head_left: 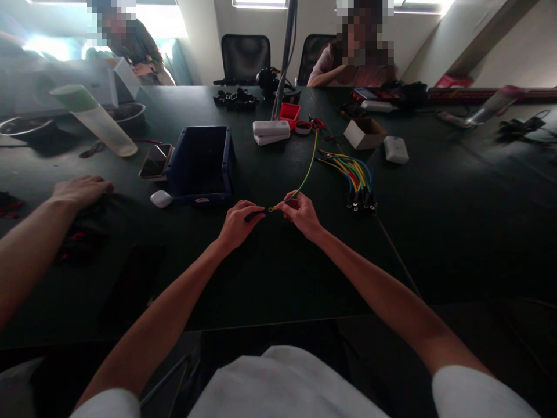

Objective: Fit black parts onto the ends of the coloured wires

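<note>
My right hand [301,213] pinches a green-and-yellow wire [311,162] close to its end, where a small metal ring terminal [271,209] pokes out toward the left. From that grip the wire curves up and away across the table. Just left of the terminal, my left hand [239,223] has thumb and fingertips drawn together; something small and dark seems to be between them, too small to name. To the right lies a bundle of yellow, blue and green wires [354,174] with dark ends and metal terminals.
A blue bin [202,162] stands left of my hands, with a white earbud case [161,199] and a phone [155,161] beside it. Another person's hand [82,191] rests at far left. Behind are white boxes [270,132], a red tray [290,113] and a small carton [364,134].
</note>
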Demonstrator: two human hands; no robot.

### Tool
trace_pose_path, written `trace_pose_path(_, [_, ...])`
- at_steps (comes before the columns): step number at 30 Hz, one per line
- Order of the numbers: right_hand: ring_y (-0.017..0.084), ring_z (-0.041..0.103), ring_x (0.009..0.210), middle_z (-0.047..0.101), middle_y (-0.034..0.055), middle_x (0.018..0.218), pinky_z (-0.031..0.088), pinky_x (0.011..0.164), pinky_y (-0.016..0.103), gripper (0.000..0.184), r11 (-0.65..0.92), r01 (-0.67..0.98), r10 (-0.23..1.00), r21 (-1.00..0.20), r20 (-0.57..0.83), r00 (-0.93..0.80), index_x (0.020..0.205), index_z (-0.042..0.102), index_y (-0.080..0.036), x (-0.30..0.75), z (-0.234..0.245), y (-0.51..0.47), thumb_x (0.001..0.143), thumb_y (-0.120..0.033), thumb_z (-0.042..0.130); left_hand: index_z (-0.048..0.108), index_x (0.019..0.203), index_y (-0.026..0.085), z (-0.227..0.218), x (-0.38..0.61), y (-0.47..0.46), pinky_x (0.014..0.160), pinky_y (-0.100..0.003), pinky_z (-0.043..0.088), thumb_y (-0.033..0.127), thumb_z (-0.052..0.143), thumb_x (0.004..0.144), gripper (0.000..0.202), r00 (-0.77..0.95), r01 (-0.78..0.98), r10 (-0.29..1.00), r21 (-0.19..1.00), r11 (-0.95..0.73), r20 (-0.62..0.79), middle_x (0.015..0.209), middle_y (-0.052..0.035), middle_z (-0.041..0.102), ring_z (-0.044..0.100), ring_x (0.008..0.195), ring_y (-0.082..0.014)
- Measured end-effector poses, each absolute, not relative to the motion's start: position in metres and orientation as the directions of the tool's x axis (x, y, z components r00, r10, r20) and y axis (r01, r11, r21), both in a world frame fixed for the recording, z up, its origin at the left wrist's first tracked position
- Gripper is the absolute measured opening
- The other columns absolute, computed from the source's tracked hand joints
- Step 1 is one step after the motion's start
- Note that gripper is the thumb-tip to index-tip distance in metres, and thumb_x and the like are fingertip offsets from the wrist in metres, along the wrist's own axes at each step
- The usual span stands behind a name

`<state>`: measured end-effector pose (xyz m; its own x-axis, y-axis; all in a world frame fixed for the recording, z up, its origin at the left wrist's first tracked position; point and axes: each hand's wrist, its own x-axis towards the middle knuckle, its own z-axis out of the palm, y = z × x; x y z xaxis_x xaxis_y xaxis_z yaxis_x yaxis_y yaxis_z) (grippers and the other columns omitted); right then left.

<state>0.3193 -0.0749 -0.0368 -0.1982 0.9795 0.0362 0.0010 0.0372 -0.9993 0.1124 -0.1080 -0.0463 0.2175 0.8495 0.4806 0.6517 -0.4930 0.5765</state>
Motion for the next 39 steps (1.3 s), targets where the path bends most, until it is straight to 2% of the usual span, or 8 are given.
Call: trace_pose_path(39, [0.009, 0.052, 0.052, 0.060, -0.0028, 0.069, 0.036, 0.042, 0.020, 0.032, 0.048, 0.016, 0.976, -0.999, 0.043, -0.212, 0.087, 0.052, -0.021, 0.3157, -0.0437, -0.0759, 0.072, -0.037, 0.075, 0.071, 0.101, 0.020, -0.0459, 0.1145, -0.1092, 0.078, -0.033, 0.054, 0.031, 0.066, 0.087, 0.018, 0.222, 0.646, 0.849, 0.581, -0.496, 0.479, 0.095, -0.0049, 0.068, 0.065, 0.087, -0.0170])
